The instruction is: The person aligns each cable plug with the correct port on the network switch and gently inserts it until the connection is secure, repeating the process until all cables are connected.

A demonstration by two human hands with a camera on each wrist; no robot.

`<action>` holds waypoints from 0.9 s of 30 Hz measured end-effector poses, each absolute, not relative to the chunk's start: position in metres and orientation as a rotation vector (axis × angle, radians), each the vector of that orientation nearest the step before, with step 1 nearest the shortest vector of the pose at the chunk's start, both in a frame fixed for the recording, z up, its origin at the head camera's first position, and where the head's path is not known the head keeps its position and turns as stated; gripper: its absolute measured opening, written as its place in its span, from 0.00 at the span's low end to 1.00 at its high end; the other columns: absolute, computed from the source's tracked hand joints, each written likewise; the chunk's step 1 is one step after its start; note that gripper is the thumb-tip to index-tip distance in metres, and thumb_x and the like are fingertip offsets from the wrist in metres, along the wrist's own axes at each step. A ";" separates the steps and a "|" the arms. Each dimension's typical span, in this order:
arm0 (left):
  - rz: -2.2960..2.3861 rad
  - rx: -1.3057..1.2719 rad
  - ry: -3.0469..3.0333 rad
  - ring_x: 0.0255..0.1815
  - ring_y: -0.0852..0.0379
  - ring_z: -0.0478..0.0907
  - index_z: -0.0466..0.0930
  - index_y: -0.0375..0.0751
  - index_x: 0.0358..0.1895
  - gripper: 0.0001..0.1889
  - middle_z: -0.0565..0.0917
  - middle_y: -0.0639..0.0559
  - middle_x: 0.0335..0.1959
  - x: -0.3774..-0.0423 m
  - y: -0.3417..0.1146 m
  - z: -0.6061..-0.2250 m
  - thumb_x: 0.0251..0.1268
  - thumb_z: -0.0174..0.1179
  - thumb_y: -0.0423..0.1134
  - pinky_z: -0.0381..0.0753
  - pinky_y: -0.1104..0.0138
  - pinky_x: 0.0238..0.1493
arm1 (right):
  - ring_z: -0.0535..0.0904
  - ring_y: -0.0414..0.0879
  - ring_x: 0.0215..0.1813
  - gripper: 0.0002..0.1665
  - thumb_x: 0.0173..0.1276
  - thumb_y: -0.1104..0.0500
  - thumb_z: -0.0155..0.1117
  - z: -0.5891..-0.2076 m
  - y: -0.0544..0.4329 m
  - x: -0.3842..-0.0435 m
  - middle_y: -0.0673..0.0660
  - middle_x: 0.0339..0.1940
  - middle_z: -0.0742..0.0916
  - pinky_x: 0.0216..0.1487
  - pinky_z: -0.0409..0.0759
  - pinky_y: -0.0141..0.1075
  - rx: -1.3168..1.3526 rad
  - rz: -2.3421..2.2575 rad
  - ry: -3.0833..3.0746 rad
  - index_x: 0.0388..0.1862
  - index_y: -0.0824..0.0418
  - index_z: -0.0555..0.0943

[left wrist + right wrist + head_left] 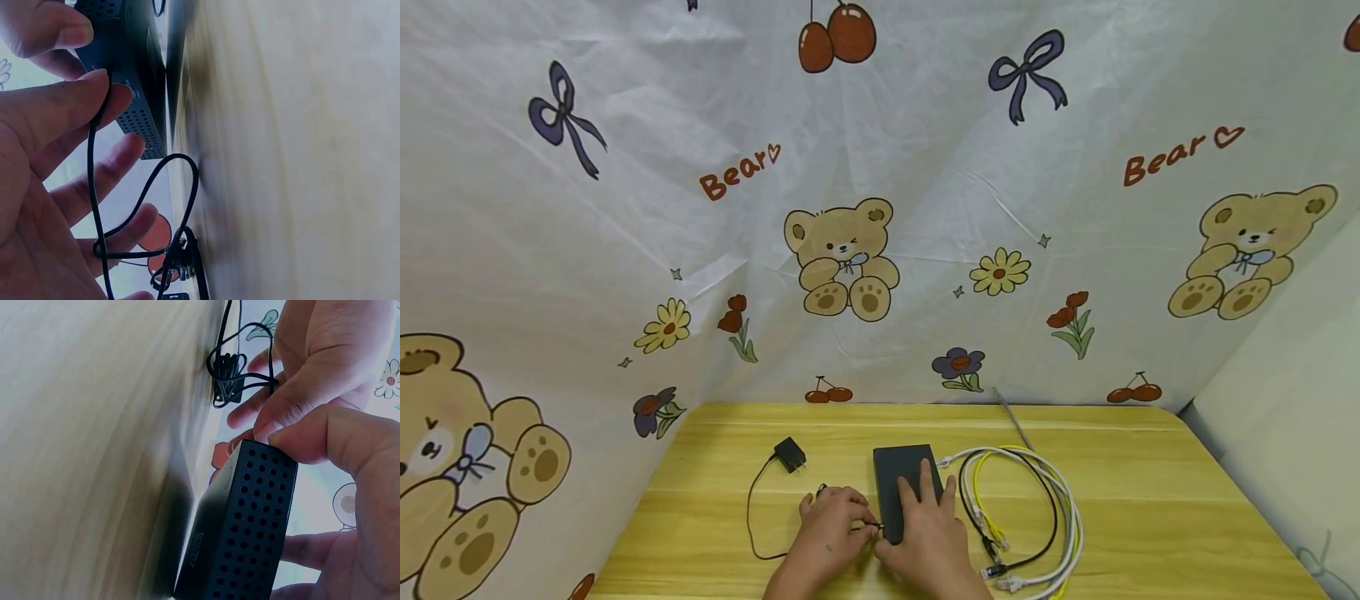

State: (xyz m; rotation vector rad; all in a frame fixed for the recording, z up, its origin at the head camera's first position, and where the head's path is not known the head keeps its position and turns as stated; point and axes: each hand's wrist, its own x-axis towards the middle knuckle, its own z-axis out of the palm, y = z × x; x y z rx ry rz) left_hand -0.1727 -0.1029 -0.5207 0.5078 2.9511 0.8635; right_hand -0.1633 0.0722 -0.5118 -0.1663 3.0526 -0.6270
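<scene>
A flat black box [889, 487] with rows of vent holes in its sides lies on the table, likely a small network switch. My right hand [931, 537] rests on it with fingers spread straight over its top and the thumb at its near corner. Between thumb and forefinger, my left hand [835, 527] pinches the plug end of a thin black power cord [92, 181], right at the socket side of the box. The plug tip is hidden behind the fingertips. That cord loops back to a black power adapter [790, 454] farther left on the table.
Coiled network cables in white [1078, 533], yellow and black lie to the right of the box. A thin grey rod [1013, 417] reaches to the table's back edge. Behind the wooden table [1165, 500] hangs a white cloth [925, 167] printed with bears.
</scene>
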 end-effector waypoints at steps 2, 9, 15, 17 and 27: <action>0.887 0.506 2.943 0.57 0.43 0.74 0.88 0.65 0.28 0.06 0.83 0.59 0.48 -0.173 -0.103 -0.520 0.59 0.71 0.45 0.52 0.22 0.54 | 0.52 0.83 0.73 0.54 0.46 0.31 0.74 -0.512 0.071 -0.163 0.66 0.80 0.58 0.33 0.79 0.62 -0.170 -0.610 3.058 0.71 0.53 0.74; 0.915 0.501 2.940 0.64 0.39 0.69 0.89 0.64 0.27 0.05 0.82 0.55 0.53 -0.173 -0.101 -0.522 0.58 0.71 0.45 0.51 0.21 0.55 | 0.51 0.82 0.73 0.53 0.49 0.32 0.74 -0.511 0.068 -0.161 0.67 0.81 0.56 0.38 0.77 0.66 -0.173 -0.594 3.043 0.72 0.53 0.73; 0.936 0.506 2.933 0.71 0.31 0.60 0.88 0.62 0.26 0.04 0.80 0.53 0.56 -0.173 -0.100 -0.522 0.56 0.72 0.45 0.49 0.21 0.56 | 0.50 0.82 0.73 0.53 0.49 0.34 0.73 -0.511 0.067 -0.160 0.67 0.81 0.54 0.39 0.75 0.69 -0.193 -0.629 3.043 0.73 0.53 0.72; 0.940 0.501 2.941 0.71 0.31 0.60 0.88 0.62 0.26 0.05 0.80 0.54 0.56 -0.174 -0.099 -0.522 0.56 0.72 0.44 0.49 0.21 0.56 | 0.50 0.82 0.73 0.53 0.49 0.34 0.73 -0.512 0.066 -0.160 0.67 0.81 0.54 0.39 0.75 0.69 -0.196 -0.649 3.057 0.73 0.52 0.72; 0.948 0.497 2.992 0.70 0.33 0.62 0.90 0.60 0.26 0.05 0.82 0.56 0.54 -0.172 -0.096 -0.525 0.53 0.74 0.41 0.49 0.21 0.57 | 0.51 0.79 0.75 0.54 0.49 0.36 0.74 -0.514 0.064 -0.158 0.65 0.83 0.44 0.35 0.74 0.69 -0.204 -0.665 3.111 0.76 0.44 0.68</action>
